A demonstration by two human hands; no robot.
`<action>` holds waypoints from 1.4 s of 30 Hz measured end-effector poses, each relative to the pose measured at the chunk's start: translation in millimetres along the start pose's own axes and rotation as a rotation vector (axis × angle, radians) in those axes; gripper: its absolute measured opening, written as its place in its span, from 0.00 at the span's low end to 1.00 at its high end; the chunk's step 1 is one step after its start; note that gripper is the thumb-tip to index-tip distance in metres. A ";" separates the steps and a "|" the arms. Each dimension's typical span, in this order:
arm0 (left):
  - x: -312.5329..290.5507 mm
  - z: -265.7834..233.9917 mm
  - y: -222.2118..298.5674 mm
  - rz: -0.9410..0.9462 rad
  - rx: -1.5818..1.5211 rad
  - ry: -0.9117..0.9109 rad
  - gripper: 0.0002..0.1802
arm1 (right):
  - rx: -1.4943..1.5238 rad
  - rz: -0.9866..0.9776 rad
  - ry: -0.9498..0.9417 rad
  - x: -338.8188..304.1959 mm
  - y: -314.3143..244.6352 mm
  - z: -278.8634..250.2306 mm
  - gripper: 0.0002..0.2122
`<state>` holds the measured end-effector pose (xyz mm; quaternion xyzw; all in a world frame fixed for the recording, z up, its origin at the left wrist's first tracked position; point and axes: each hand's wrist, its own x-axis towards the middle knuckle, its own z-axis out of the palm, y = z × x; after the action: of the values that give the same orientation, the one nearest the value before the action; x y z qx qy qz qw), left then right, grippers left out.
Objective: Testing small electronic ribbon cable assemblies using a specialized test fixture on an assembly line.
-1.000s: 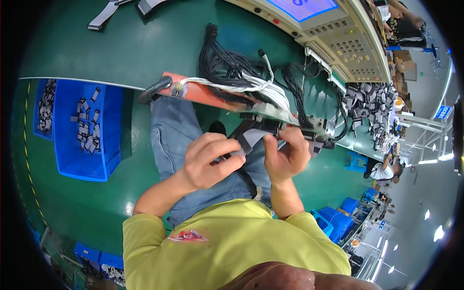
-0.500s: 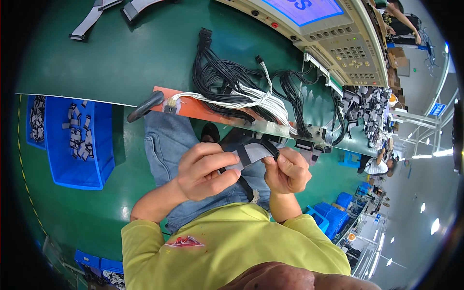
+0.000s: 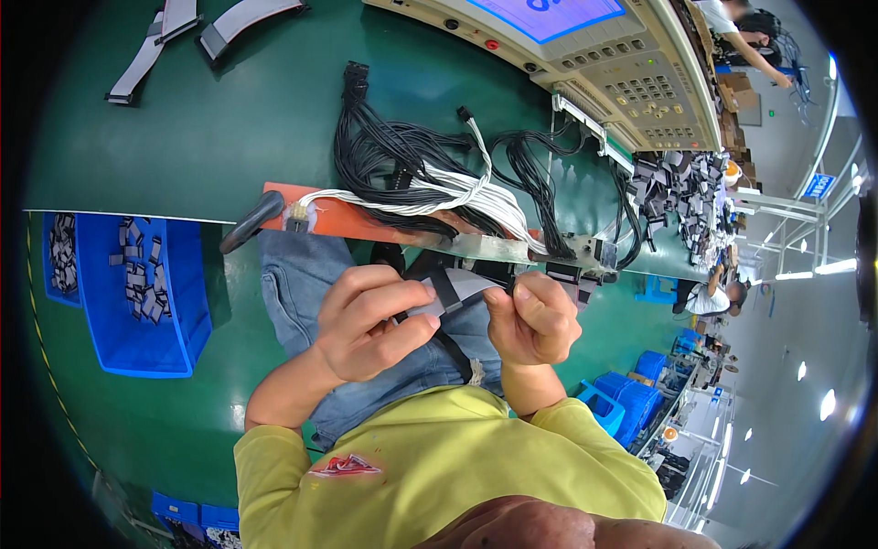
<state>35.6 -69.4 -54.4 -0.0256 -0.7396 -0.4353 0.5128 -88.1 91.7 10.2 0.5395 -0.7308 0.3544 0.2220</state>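
In front of my lap I hold a short grey ribbon cable (image 3: 472, 283) with both hands. My left hand (image 3: 366, 322) pinches its left part between thumb and fingers, beside a dark band across the ribbon. My right hand (image 3: 535, 320) is closed on the right end, covering most of the black connector there. The ribbon bows slightly between the hands. Just beyond it, at the table edge, is an orange board (image 3: 352, 218) with a fixture and bundles of black wires (image 3: 366, 156) and white wires (image 3: 498, 206). The hands stay apart from these.
A beige test instrument (image 3: 631, 82) with a lit screen stands at the back right. Loose ribbon cables (image 3: 137, 69) lie far left on the green table (image 3: 183, 146). Blue bins (image 3: 142, 352) holding small cables sit below left. A cable pile (image 3: 681, 197) lies right. Other people work beyond.
The view has shifted, so the table and instrument appear further left. My right hand has turned over the ribbon's right end, and its black connector, plain before, is now mostly hidden.
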 end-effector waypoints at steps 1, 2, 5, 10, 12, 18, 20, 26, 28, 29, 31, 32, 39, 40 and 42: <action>0.0 -0.4 -0.1 -0.005 0.002 -0.008 0.19 | 0.003 -0.007 -0.010 1.6 -0.4 0.0 0.18; -0.7 0.0 -0.7 -0.004 0.001 -0.008 0.19 | 0.002 -0.008 -0.009 2.6 -0.2 -0.5 0.18; -2.5 1.0 -2.0 -0.004 -0.003 0.007 0.19 | 0.003 -0.020 -0.033 4.7 0.4 -1.4 0.18; -0.4 0.1 -1.8 -0.023 -0.020 -0.008 0.19 | 0.040 -0.010 0.037 7.3 -0.2 4.7 0.16; -0.4 1.0 -1.6 -0.026 -0.021 -0.005 0.19 | 0.037 -0.010 0.037 6.4 -0.1 5.0 0.16; 1.0 0.5 -0.7 -0.034 -0.020 -0.004 0.19 | 0.052 0.001 0.032 5.6 -0.8 5.4 0.17; 1.5 0.9 0.5 -0.034 -0.012 -0.004 0.19 | 0.056 0.004 0.038 3.5 -1.3 3.6 0.17; 1.7 -5.7 17.8 -0.145 -0.189 0.025 0.18 | 0.286 -0.111 -0.030 -1.1 5.4 -16.4 0.18; -5.0 -8.3 27.0 -0.168 -0.196 0.004 0.18 | 0.280 -0.106 0.010 -12.2 3.0 -33.1 0.18; -7.4 -10.6 29.6 -0.206 -0.208 -0.012 0.17 | 0.271 -0.093 0.035 -18.0 2.2 -43.0 0.18; -15.0 -19.1 29.6 -0.176 -0.111 -0.067 0.14 | -0.031 0.083 0.167 -28.4 6.1 -59.0 0.16; -23.5 -21.3 25.5 -0.235 -0.047 -0.058 0.12 | -0.074 0.190 0.127 -26.3 6.5 -67.4 0.16; -126.3 -25.9 -35.4 -0.880 0.054 -0.246 0.06 | -0.199 0.210 -0.079 -21.6 16.7 -88.4 0.11; -119.3 -20.5 -33.2 -0.750 0.113 -0.274 0.07 | -0.246 0.181 -0.153 -21.3 21.8 -87.9 0.10; -105.8 -4.9 -19.4 -0.649 0.194 -0.328 0.08 | -0.278 0.168 -0.250 -24.0 33.7 -80.0 0.14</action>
<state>79.9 -41.4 -148.5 0.1892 -0.8193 -0.4933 0.2229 -116.9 173.0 35.9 0.4807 -0.8370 0.1976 0.1713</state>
